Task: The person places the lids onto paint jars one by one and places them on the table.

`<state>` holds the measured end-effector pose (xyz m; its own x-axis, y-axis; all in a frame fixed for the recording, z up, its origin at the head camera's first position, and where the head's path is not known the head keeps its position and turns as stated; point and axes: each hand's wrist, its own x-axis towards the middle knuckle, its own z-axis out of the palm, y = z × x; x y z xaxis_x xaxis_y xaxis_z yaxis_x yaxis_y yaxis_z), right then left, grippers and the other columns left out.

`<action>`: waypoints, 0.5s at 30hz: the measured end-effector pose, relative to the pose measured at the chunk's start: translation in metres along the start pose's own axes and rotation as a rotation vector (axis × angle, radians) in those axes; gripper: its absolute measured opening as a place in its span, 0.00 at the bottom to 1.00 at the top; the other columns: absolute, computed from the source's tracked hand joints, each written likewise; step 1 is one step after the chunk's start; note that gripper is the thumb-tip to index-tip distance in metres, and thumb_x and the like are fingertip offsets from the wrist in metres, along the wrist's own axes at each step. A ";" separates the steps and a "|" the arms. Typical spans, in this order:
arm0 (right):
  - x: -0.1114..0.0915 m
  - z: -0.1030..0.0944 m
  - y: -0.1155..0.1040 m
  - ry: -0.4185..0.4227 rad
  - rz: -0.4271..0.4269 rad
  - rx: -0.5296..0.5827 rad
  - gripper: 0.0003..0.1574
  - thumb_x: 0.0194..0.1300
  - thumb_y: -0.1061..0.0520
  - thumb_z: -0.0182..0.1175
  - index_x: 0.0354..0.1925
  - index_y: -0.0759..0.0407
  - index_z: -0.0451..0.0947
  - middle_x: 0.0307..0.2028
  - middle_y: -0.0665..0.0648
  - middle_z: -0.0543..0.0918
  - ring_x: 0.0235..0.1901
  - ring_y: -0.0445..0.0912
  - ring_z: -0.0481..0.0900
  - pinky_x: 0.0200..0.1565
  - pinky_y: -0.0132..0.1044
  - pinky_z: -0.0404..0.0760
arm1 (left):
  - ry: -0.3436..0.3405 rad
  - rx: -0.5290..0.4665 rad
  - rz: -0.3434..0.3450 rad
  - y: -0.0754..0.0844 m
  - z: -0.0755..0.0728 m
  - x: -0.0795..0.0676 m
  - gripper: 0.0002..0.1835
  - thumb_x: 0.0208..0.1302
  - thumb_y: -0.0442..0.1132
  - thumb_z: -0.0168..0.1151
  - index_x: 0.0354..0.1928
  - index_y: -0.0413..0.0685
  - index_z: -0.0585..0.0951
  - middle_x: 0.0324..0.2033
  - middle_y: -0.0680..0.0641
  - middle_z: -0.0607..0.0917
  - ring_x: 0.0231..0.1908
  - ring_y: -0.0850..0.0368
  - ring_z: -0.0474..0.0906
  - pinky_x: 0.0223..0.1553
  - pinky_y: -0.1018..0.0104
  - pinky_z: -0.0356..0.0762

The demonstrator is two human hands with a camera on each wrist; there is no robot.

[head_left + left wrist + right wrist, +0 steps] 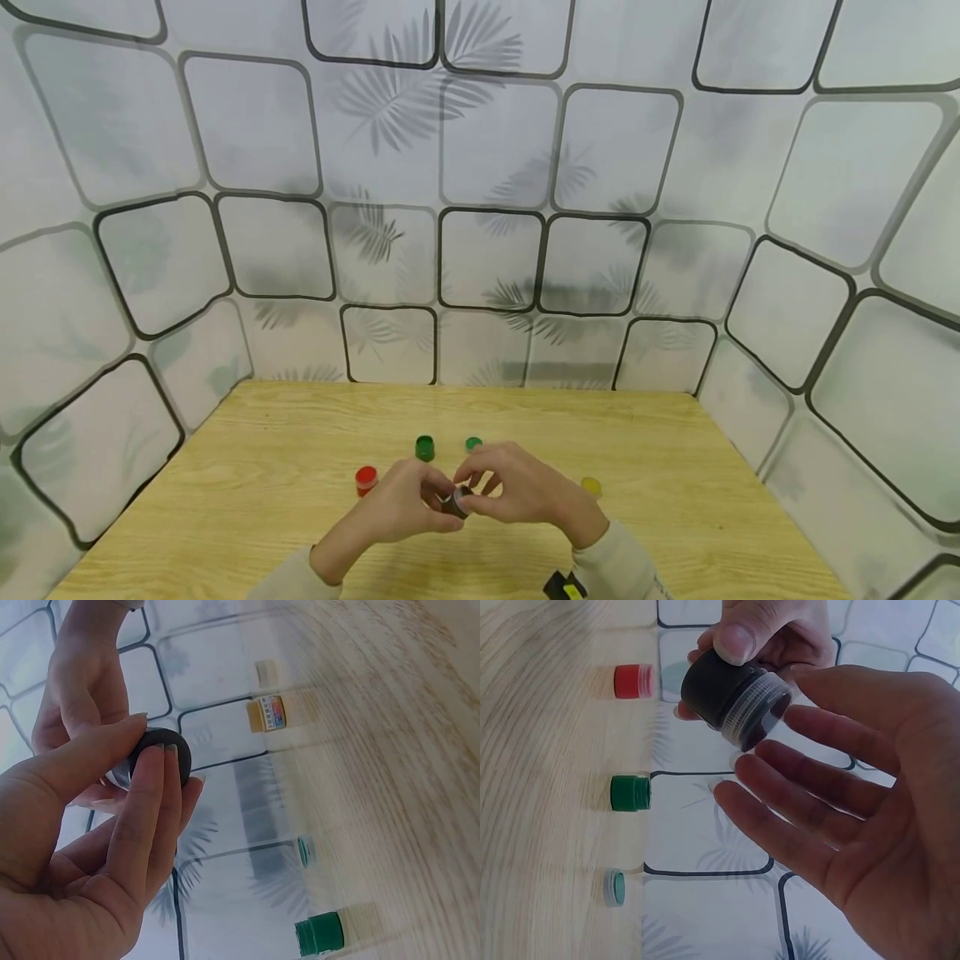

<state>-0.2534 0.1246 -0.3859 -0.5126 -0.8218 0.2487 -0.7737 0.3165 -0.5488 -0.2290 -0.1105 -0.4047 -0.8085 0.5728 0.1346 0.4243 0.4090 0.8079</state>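
A small black paint jar [712, 686] with a clear ribbed lid [750, 712] is held in the air above the table, tilted. My left hand [411, 500] grips the dark body of the jar, its thumb on one side and fingers on the other. At the lid end, my right hand [517, 487] has its thumb and fingertips around the rim, fingers gently bent. The lid sits on the jar. From the left wrist side, the black base [161, 754] faces the camera and my left fingers cover part of it.
On the wooden table [300, 433] stand a red jar [366, 479], a green jar [424, 448] and a yellow jar [270, 714]. A loose green-tinted lid [615, 888] lies beside the green jar. Patterned sheeting [487, 250] walls the back and sides.
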 end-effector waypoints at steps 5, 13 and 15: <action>0.000 -0.001 0.002 0.015 -0.077 -0.027 0.12 0.67 0.60 0.69 0.49 0.55 0.84 0.47 0.53 0.85 0.45 0.39 0.84 0.43 0.28 0.86 | -0.001 0.000 -0.012 -0.002 -0.001 0.001 0.11 0.56 0.39 0.80 0.40 0.46 0.91 0.36 0.48 0.92 0.31 0.66 0.85 0.33 0.73 0.83; 0.001 0.000 0.002 -0.023 -0.114 0.000 0.12 0.64 0.65 0.71 0.46 0.56 0.84 0.46 0.54 0.84 0.46 0.39 0.84 0.46 0.27 0.86 | 0.001 -0.008 -0.001 -0.002 -0.001 0.001 0.10 0.56 0.39 0.80 0.39 0.48 0.91 0.35 0.49 0.92 0.30 0.67 0.86 0.33 0.74 0.83; 0.001 0.000 0.002 -0.027 -0.110 0.018 0.12 0.64 0.66 0.71 0.45 0.57 0.84 0.45 0.55 0.83 0.45 0.40 0.85 0.46 0.26 0.86 | -0.001 -0.014 -0.001 -0.002 -0.001 0.001 0.10 0.56 0.39 0.80 0.40 0.48 0.91 0.35 0.49 0.92 0.30 0.66 0.86 0.33 0.74 0.83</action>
<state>-0.2553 0.1238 -0.3866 -0.4148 -0.8636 0.2867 -0.8177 0.2155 -0.5338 -0.2308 -0.1112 -0.4056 -0.8084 0.5734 0.1330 0.4177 0.3996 0.8160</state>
